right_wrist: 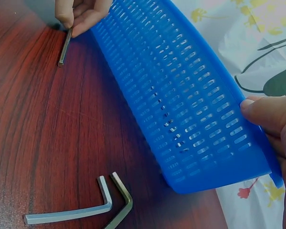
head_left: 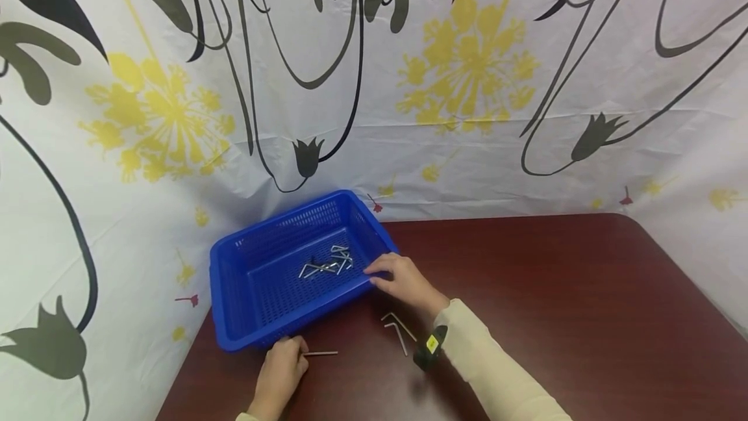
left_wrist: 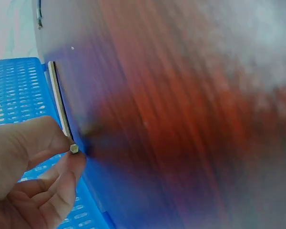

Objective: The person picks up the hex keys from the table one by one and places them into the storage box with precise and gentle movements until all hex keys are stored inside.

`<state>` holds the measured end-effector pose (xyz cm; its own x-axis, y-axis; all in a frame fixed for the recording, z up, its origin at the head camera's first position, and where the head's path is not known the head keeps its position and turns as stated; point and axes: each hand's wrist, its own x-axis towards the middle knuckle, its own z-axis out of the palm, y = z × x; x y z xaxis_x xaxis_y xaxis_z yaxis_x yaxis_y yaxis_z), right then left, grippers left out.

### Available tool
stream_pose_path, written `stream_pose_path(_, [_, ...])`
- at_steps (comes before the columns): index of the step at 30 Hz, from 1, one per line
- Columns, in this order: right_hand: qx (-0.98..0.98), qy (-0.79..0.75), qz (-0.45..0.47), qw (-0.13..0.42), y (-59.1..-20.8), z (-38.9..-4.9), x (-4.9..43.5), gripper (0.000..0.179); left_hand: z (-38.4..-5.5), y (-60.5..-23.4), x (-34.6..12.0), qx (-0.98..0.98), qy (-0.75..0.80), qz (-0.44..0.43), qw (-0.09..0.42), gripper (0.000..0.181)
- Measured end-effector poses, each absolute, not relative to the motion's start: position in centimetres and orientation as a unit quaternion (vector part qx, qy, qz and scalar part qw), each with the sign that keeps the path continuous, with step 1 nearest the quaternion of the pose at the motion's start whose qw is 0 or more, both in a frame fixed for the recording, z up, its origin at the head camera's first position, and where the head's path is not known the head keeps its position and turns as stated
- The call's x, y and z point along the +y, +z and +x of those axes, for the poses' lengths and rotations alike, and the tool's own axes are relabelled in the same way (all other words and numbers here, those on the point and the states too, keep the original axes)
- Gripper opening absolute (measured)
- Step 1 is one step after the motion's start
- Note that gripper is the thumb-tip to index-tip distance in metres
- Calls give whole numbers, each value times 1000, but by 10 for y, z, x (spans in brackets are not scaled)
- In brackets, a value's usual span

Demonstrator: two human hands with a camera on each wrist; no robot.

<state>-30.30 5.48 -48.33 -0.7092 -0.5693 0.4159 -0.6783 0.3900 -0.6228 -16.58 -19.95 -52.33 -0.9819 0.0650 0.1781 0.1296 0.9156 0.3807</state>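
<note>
My left hand (head_left: 279, 369) is low over the table in front of the basket, pinching a hex key (head_left: 323, 353) between thumb and fingertips. In the left wrist view the hexagonal end of that hex key (left_wrist: 74, 149) pokes out at the fingertips, while its long arm (left_wrist: 59, 98) points away. My right hand (head_left: 406, 284) grips the rim of the blue plastic basket (head_left: 315, 310) at its near right corner, the thumb (right_wrist: 257, 110) over the edge. Two bent hex keys, one silver (right_wrist: 69, 216) and one darker (right_wrist: 123, 205), lie on the table beneath the right forearm.
Several metal hex keys (head_left: 324, 267) lie in a loose pile on the basket's floor. The dark red wood table (head_left: 555, 304) stretches off to the right. A patterned white cloth (head_left: 362, 102) hangs behind and along the sides.
</note>
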Motion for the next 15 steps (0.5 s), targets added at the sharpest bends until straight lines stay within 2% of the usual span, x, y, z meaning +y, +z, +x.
stream_pose_path(7, [-834, 400, 373, 67, -484, -303, 54, 17, -162, -515, -197, -970, -218, -65, 85, 19])
stream_pose_path(15, [-833, 406, 368, 75, -483, -301, 54, 16, -161, -488, -188, -958, -227, -95, 147, 21])
